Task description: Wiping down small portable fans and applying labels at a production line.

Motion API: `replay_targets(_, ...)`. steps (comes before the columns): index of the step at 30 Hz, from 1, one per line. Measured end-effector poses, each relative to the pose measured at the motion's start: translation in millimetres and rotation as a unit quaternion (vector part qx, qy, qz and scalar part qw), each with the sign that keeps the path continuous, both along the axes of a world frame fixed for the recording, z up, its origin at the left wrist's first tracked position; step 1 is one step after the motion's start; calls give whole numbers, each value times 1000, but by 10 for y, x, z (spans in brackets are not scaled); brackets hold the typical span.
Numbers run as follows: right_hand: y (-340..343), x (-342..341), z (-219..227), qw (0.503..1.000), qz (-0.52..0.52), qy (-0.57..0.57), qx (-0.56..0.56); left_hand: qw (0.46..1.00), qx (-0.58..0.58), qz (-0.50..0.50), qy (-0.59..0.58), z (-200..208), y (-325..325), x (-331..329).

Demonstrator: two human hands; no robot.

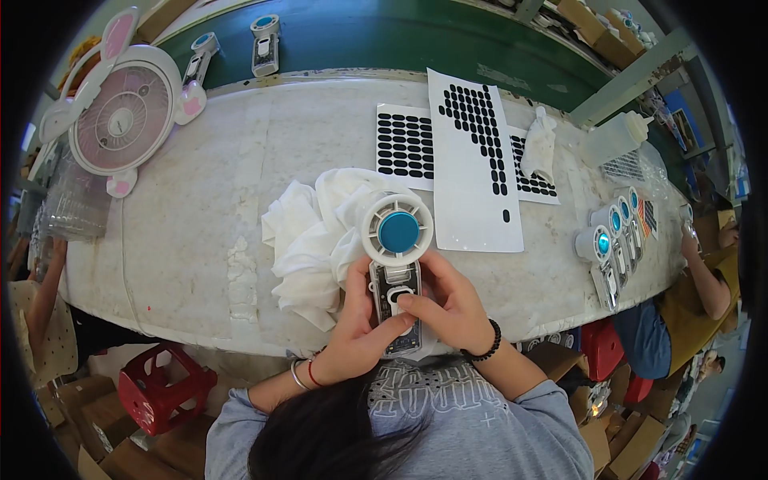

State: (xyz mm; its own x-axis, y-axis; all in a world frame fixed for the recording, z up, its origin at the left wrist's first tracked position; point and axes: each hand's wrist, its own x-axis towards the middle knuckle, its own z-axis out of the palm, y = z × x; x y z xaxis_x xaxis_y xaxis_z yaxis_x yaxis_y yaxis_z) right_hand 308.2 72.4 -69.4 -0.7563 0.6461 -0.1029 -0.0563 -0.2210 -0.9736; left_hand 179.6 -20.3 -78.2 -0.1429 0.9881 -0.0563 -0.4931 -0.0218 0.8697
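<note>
Both of my hands are wrapped round a small handheld fan (398, 232) with a white round head, a blue centre disc and a clear-and-black handle. My left hand (356, 328) grips the handle's left side, its thumb laid over the lower front. From the right, my right hand (450, 310) holds it, with the thumb pressed on the front beside a black oval. A crumpled white cloth (308, 232) lies behind and left of the fan. Beyond the fan rests a white sheet of black oval stickers (472, 216), partly peeled off, overlapping another sticker sheet (404, 148).
Several similar fans (602, 244) lie in a row at the right. A squeeze bottle (616, 140) and a crumpled white tissue (540, 144) are at the back right. A rabbit-eared fan (124, 112) stands far left. Two more handheld fans (266, 46) rest on the green belt (352, 48). People sit at both sides.
</note>
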Motion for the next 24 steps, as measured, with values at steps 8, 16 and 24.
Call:
replay_targets(8, -31, 60, 121, 998, 21, 41, 42, 982, 122, 44, 135, 12, -4, 81)
replay_targets(16, 124, 389, 182, 991, 68, 84, -80, 854, 271, 45, 442, 410, 82, 43)
replay_targets(24, 50, 396, 37, 835, 218, 307, -401, 921, 182, 124, 322, 268, 53, 3)
